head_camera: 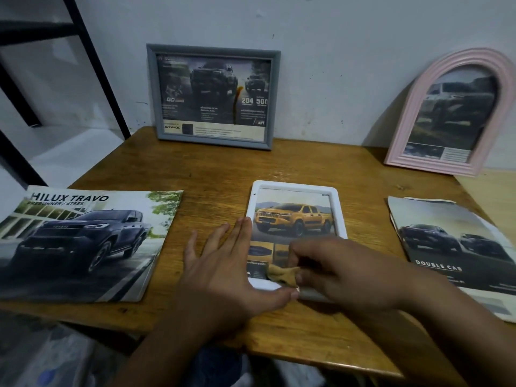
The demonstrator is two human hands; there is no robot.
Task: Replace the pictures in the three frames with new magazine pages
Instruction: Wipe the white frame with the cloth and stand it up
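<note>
The right hand (346, 270) has its fingers (300, 254) curled, pinching a small crumpled tan scrap (282, 272) over the lower edge of the white rounded-rectangle plastic frame (294, 185). This frame lies flat on the brown wooden tabletop (195, 169) and shows a yellow pickup truck page (293, 216). The left hand (223, 263) rests open, fingers straight and spread, along the frame's left side, thumb at its near edge. A grey rectangular frame (213, 96) and a pink arched frame (452, 113) lean upright against the white wall (321, 37) behind. A Hilux Travo truck magazine (81, 241) lies left, loose Double Cab truck pages (452, 247) right.
</note>
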